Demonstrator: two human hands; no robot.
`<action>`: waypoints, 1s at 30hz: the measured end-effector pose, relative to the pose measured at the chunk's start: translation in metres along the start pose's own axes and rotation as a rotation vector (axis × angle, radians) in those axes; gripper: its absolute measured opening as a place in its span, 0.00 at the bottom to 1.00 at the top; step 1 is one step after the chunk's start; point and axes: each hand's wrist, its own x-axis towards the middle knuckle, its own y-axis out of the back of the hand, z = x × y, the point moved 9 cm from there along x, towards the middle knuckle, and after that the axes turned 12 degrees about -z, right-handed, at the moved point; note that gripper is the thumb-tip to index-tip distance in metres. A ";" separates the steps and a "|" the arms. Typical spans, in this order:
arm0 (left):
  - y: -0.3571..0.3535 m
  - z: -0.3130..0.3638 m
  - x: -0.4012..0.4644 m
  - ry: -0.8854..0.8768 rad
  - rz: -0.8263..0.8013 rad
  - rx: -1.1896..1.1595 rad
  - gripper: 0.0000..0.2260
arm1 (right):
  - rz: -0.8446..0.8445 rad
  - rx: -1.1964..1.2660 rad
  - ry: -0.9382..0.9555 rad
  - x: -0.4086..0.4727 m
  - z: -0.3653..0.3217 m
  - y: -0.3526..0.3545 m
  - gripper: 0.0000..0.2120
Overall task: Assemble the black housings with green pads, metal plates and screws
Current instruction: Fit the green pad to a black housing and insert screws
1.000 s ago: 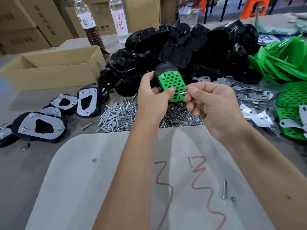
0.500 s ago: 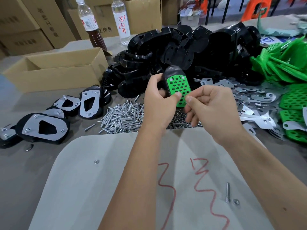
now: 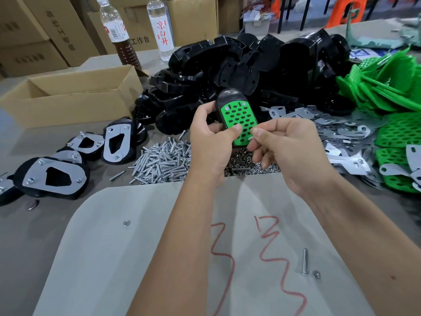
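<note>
My left hand (image 3: 210, 142) grips a black housing (image 3: 227, 96) with a green perforated pad (image 3: 240, 118) set in its face, held upright above the table. Two screw heads show near the pad's top. My right hand (image 3: 287, 148) pinches a small screw (image 3: 250, 138) between thumb and forefinger, its tip at the pad's lower right edge. Below the hands lie a heap of long screws (image 3: 163, 160) and a heap of nuts (image 3: 246, 165). A pile of black housings (image 3: 250, 65), loose metal plates (image 3: 341, 131) and green pads (image 3: 387, 87) lie behind and to the right.
Several finished housings with metal plates (image 3: 53, 176) lie at the left by an open cardboard box (image 3: 68, 96). Two bottles (image 3: 159, 26) stand behind. A grey board (image 3: 159, 258) with red marks covers the near table, with a loose screw (image 3: 304, 262) and nut on it.
My right hand has brought the screw in from the pad's right side to its lower right edge. The left hand keeps hold of the housing, which has tilted slightly.
</note>
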 end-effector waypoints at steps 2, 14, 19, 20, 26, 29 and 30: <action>0.000 0.000 0.000 -0.007 0.009 0.006 0.21 | -0.001 -0.017 -0.001 0.000 0.002 0.001 0.06; -0.003 0.000 0.001 0.025 -0.066 -0.317 0.20 | 0.000 0.104 0.103 0.004 0.000 0.009 0.07; -0.008 0.002 0.001 0.010 -0.110 -0.349 0.20 | 0.011 0.095 -0.036 0.006 0.014 0.007 0.20; -0.009 0.002 0.001 0.007 -0.110 -0.348 0.20 | -0.030 0.092 -0.022 0.006 0.012 0.003 0.20; -0.009 0.007 -0.001 -0.035 -0.133 -0.297 0.20 | -0.054 -0.111 0.071 0.002 0.000 0.000 0.11; -0.011 0.005 -0.002 -0.016 -0.145 -0.310 0.20 | -0.004 -0.185 0.099 0.001 -0.002 0.004 0.10; -0.012 0.004 -0.002 -0.007 -0.142 -0.309 0.20 | 0.002 -0.197 0.107 0.001 -0.002 0.005 0.10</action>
